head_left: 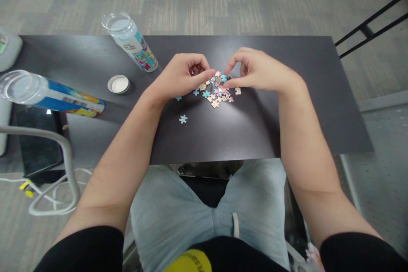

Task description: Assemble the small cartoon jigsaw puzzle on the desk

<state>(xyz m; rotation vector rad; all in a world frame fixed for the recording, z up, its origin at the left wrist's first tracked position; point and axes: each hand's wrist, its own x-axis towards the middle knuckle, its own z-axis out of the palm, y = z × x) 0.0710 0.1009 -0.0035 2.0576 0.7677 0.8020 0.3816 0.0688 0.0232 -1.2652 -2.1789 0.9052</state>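
Observation:
A loose pile of small jigsaw puzzle pieces (215,98), pink, cream and light blue, lies on the dark tabletop between my hands. My left hand (186,74) is over the pile's left side, fingers loosely curled and thumb stretched across the pieces; I see nothing held in it. At the pile's right edge, my right hand (251,70) has its thumb and index finger apart, both tips close to the pieces, with the other fingers curled. One light blue puzzle piece (182,119) lies apart, nearer to me. Another blue piece (179,98) shows beside my left wrist.
On the dark table (312,93), a clear tube with a colourful label (137,46) stands at the back left. A blue-labelled tube (68,97), a round white lid (119,84) and a black tablet-like device (40,140) are further left. A grey curved bar (68,157) crosses the left side.

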